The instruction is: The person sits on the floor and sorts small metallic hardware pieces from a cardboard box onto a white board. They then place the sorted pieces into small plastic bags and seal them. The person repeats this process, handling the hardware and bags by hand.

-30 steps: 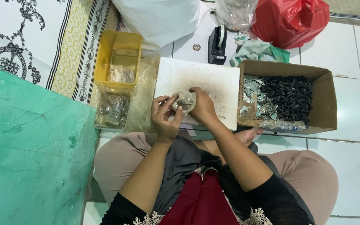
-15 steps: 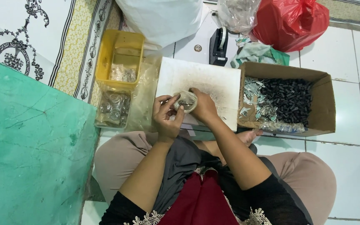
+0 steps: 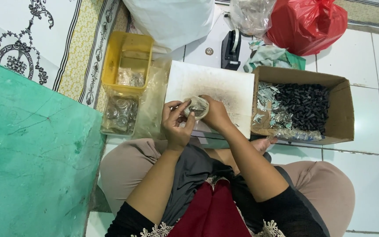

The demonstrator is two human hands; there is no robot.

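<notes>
I sit cross-legged on a tiled floor. My right hand (image 3: 216,113) grips a small clear plastic bag (image 3: 197,107) with small metal parts inside, over a white board (image 3: 224,85). My left hand (image 3: 176,125) pinches the bag's left edge with its fingertips. Both hands meet at the bag, just above my lap.
A cardboard box (image 3: 338,109) with black cylindrical parts and small clear packets sits to the right. A yellow tray (image 3: 128,50) and a clear tray (image 3: 120,114) of filled packets lie left. A tape dispenser (image 3: 232,48), white sack (image 3: 172,19) and red bag (image 3: 308,22) stand behind. A green surface (image 3: 31,153) is at left.
Both hands stay on the small bag; my fingers have shifted slightly around it. The view has drifted a little.
</notes>
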